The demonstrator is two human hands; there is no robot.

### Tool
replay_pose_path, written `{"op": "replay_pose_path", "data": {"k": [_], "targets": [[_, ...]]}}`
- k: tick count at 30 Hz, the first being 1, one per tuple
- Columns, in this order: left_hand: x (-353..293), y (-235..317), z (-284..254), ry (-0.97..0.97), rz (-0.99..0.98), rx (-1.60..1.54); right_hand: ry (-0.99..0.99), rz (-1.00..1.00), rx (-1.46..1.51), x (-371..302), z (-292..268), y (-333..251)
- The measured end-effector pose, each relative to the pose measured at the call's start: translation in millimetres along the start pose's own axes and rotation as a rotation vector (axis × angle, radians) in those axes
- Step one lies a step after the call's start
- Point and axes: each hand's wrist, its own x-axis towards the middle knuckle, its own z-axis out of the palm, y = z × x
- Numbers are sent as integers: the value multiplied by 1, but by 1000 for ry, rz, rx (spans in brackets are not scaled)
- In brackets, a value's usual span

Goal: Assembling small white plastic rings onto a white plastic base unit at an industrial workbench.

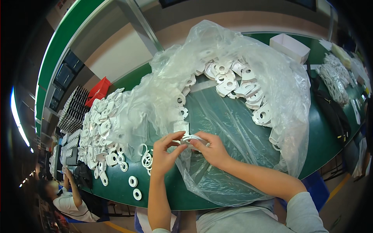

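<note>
Over a clear plastic bag on the green table, both my hands meet at a white plastic part with a round, ring-shaped end (pixel 191 137). My right hand (pixel 213 149) pinches its round end between thumb and fingers. My left hand (pixel 166 151) holds the part's left edge between thumb and fingertips; the fingers partly cover it. Just beyond it stands a white squarish piece (pixel 181 126); whether they are joined I cannot tell. Inside the bag (pixel 171 73), many white parts with round holes (pixel 229 84) lie in an arc beyond my hands.
To the left is a heap of similar white parts (pixel 101 130), with loose white rings (pixel 133 181) nearer me. A red bin (pixel 98 91) and stacked trays (pixel 74 108) stand behind. A white box (pixel 289 47) and bundled white cords (pixel 333 77) are at right. Another person (pixel 72 202) sits far left.
</note>
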Motion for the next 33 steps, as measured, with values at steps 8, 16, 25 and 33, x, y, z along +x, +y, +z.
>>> {"op": "replay_pose_path", "data": {"k": [8, 16, 25, 33], "targets": [[-2, -1, -1, 34, 83, 43, 43, -57, 21, 1, 3, 0], [-6, 0, 8, 120, 121, 170, 12, 43, -15, 0, 0, -2], [-1, 0, 9, 22, 0, 49, 47, -27, -264, 2, -3, 2], [-7, -9, -16, 8, -134, 25, -67, -22, -102, 2, 2, 9]]}}
